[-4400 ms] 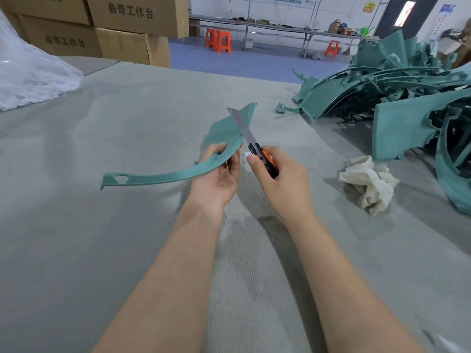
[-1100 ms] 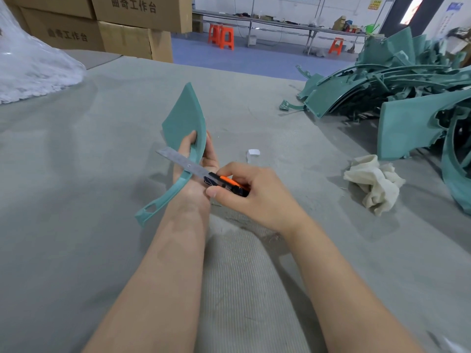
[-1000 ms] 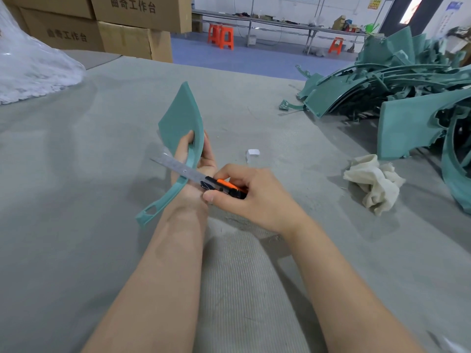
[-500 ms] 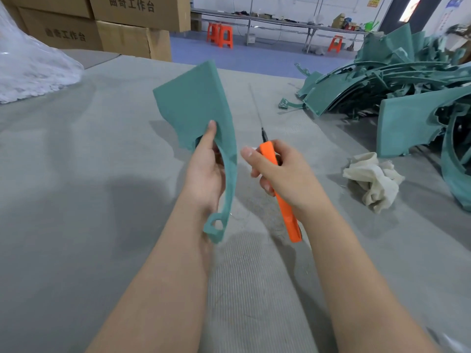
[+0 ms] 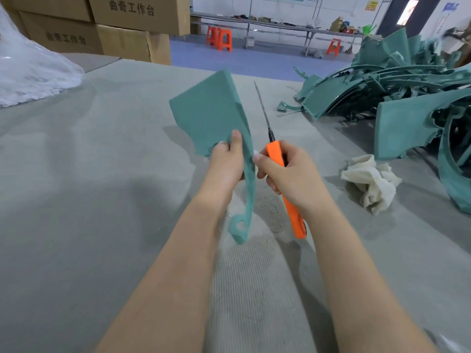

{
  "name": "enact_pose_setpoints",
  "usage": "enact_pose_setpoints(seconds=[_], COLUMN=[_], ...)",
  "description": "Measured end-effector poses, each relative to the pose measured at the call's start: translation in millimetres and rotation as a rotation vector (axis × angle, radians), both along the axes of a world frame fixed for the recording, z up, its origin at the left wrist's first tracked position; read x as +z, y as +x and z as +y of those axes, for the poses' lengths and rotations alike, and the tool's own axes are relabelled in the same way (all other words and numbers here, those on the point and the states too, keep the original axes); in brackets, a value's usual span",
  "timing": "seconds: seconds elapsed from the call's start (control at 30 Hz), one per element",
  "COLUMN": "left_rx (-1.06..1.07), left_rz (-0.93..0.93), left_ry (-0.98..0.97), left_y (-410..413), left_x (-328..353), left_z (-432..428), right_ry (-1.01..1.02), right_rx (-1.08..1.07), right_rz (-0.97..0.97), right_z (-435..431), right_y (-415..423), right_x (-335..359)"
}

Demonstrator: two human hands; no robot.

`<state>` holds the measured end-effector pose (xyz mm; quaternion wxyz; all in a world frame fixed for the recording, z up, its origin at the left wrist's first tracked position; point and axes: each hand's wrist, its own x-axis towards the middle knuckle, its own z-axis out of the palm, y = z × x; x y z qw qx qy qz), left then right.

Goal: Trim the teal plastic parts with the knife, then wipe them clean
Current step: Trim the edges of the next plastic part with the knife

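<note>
The teal plastic part (image 5: 211,115) in front of you shows a matt, finely grained face and a ragged lower edge. Beside it, the knife (image 5: 274,152) pairs a smooth orange plastic handle with a dull grey metal blade. Your table (image 5: 102,187) wears grey, felt-like cloth, matt and ribbed near you. At right lies a crumpled off-white cloth rag (image 5: 369,179); the pile of teal parts (image 5: 382,90) beyond looks equally matt. Far left, brown cardboard boxes (image 5: 137,19) stand behind glossy clear plastic film (image 5: 25,70).

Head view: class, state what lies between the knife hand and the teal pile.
A crumpled white cloth lies there on the table, seen in the head view.
</note>
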<state>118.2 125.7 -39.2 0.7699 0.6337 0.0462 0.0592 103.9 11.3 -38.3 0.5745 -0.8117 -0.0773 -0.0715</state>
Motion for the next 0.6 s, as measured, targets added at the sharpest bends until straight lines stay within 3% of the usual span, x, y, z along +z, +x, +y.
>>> enact_pose_setpoints(seconds=[0.13, 0.23, 0.37, 0.5, 0.6], left_rx=[0.003, -0.016, -0.070, -0.092, -0.114], left_rz=[0.058, 0.106, 0.175, 0.183, 0.174], left_ry=[-0.208, -0.333, -0.443, -0.452, -0.486], left_y=[14.3, 18.4, 19.3, 18.9, 17.2], left_x=[-8.2, -8.6, -6.8, -5.9, -6.2], left_z=[8.2, 11.3, 13.0, 13.7, 14.5], right_ry=[-0.110, -0.295, -0.171, -0.231, -0.262], right_rx=[-0.075, 0.007, 0.200, 0.239, 0.286], right_rz=[0.000, -0.018, 0.031, -0.070, -0.035], right_z=[-12.9, -25.9, -29.1, -24.7, -24.0], right_y=[-2.6, -5.3, -11.0, -13.6, -15.2], right_x=[7.3, 14.0, 18.2, 21.9, 23.7])
